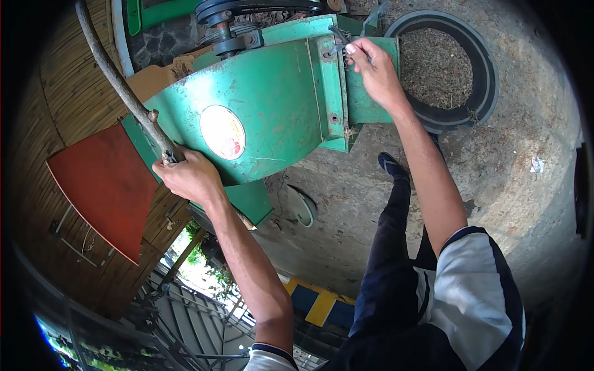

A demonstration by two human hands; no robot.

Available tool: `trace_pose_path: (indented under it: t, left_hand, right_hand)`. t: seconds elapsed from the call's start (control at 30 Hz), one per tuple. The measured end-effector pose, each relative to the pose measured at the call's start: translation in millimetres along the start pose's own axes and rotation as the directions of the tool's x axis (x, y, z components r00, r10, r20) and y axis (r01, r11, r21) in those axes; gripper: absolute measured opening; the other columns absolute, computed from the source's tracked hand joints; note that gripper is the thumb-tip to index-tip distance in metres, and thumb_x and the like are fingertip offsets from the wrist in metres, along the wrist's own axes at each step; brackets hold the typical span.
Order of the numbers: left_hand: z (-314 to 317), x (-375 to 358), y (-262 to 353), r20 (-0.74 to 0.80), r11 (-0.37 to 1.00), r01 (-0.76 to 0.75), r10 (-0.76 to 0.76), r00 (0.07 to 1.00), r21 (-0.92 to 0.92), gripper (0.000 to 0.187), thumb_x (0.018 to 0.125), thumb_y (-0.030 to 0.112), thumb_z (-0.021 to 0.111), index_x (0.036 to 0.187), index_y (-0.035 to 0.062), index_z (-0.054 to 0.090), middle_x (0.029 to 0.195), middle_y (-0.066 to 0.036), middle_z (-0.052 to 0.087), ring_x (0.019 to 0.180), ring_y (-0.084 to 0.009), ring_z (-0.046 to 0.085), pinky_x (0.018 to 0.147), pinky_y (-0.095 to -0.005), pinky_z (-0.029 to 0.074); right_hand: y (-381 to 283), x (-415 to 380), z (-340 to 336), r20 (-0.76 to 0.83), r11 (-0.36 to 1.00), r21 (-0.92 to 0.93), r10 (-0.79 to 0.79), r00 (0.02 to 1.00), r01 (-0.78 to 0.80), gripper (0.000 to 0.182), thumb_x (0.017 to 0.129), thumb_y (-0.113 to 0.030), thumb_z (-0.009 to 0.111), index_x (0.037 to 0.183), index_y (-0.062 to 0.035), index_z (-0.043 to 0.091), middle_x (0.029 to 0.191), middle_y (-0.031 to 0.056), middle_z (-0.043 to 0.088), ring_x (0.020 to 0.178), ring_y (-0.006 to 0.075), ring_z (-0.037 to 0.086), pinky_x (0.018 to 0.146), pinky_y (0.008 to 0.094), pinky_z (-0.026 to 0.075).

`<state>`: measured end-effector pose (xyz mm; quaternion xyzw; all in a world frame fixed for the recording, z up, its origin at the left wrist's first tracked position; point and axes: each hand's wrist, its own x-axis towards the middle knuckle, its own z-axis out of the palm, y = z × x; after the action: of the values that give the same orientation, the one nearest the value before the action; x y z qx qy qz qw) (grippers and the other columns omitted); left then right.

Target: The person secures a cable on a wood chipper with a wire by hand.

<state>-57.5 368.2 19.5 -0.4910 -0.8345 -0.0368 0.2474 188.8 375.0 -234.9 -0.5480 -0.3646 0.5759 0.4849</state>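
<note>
A long wooden stick (pixel 117 77) slants down from the upper left, and my left hand (pixel 192 178) is wrapped round its lower part, beside the green machine housing (pixel 266 105). My right hand (pixel 374 68) pinches a dark strip of tie material (pixel 339 46) at the flanged edge of the housing, near the green outlet chute (pixel 371 99). A round white sticker (pixel 223 132) is on the housing. The orange-red metal tray (pixel 108 185) sticks out at the machine's left end.
A black round tub (pixel 486 68) with brown chopped material stands beside the chute. Pulleys and a belt (pixel 229 44) sit at the machine's top. A bowl-like container (pixel 303 207) lies on the concrete floor (pixel 346 204). Slatted wood (pixel 68 99) is at the left.
</note>
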Motion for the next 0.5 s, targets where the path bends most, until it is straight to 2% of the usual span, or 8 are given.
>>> trace_pose_path:
  t: [0.03, 0.1, 0.17, 0.23, 0.37, 0.5]
  left_hand:
    - [0.4, -0.1, 2.8, -0.001, 1.000, 0.004, -0.004, 1.000, -0.003, 0.030, 0.097, 0.017, 0.069, 0.104, -0.0094, 0.057, 0.082, -0.027, 0.066, 0.078, -0.0437, 0.068, 0.072, -0.0528, 0.049]
    - [-0.1, -1.7, 4.2, -0.006, 1.000, 0.019, -0.019, 1.000, 0.017, 0.028, 0.096, 0.016, 0.069, 0.103, -0.0087, 0.057, 0.082, -0.026, 0.066, 0.078, -0.0441, 0.068, 0.072, -0.0532, 0.049]
    - [1.8, -2.8, 0.9, -0.008, 1.000, 0.017, -0.017, 1.000, 0.019, 0.028, 0.096, 0.016, 0.069, 0.102, -0.0083, 0.057, 0.082, -0.026, 0.066, 0.078, -0.0440, 0.068, 0.072, -0.0533, 0.049]
    - [2.3, -1.8, 1.3, -0.021, 1.000, 0.018, -0.017, 1.000, 0.014, 0.028, 0.096, 0.016, 0.069, 0.102, -0.0080, 0.057, 0.081, -0.026, 0.066, 0.078, -0.0439, 0.068, 0.072, -0.0533, 0.049]
    - [0.2, -2.0, 4.5, -0.009, 0.999, 0.036, -0.035, 0.999, 0.024, 0.027, 0.096, 0.016, 0.070, 0.101, -0.0077, 0.057, 0.081, -0.025, 0.065, 0.078, -0.0433, 0.068, 0.072, -0.0532, 0.049]
    - [1.2, -2.3, 3.5, -0.013, 0.999, 0.020, -0.020, 1.000, 0.035, 0.029, 0.097, 0.018, 0.070, 0.101, -0.0081, 0.058, 0.081, -0.025, 0.065, 0.078, -0.0435, 0.069, 0.072, -0.0529, 0.050]
  right_hand:
    - [0.9, 1.5, -1.2, 0.002, 1.000, -0.003, -0.003, 1.000, 0.003, 0.027, 0.108, -0.027, 0.058, 0.103, -0.0022, 0.066, 0.073, 0.0018, 0.062, 0.066, 0.0113, 0.055, 0.062, 0.0308, 0.046]
    - [0.5, 0.6, -6.3, 0.111, 0.989, 0.055, 0.129, 0.985, -0.136, 0.026, 0.108, -0.026, 0.058, 0.103, -0.0024, 0.065, 0.075, -0.0003, 0.063, 0.066, 0.0094, 0.054, 0.061, 0.0288, 0.045]
    - [-3.7, -5.5, -9.0, 0.107, 0.989, 0.030, 0.141, 0.984, -0.145, 0.025, 0.108, -0.026, 0.057, 0.103, -0.0030, 0.066, 0.075, -0.0012, 0.064, 0.066, 0.0082, 0.052, 0.061, 0.0274, 0.044]
    - [-6.9, -9.4, -12.8, 0.093, 0.992, -0.023, 0.127, 0.988, -0.126, 0.022, 0.107, -0.023, 0.059, 0.108, -0.0023, 0.067, 0.077, -0.0003, 0.066, 0.070, 0.0081, 0.057, 0.064, 0.0279, 0.045]
    - [-7.3, -20.8, -17.0, 0.055, 0.995, 0.015, 0.098, 0.994, -0.099, 0.020, 0.106, -0.019, 0.060, 0.114, -0.0029, 0.068, 0.082, 0.0023, 0.070, 0.076, 0.0089, 0.062, 0.067, 0.0294, 0.047]
    - [-14.9, -23.7, -22.3, 0.065, 0.995, -0.089, 0.038, 0.997, -0.032, 0.020, 0.104, -0.016, 0.062, 0.119, -0.0030, 0.068, 0.090, 0.0076, 0.073, 0.085, 0.0141, 0.069, 0.075, 0.0330, 0.052]
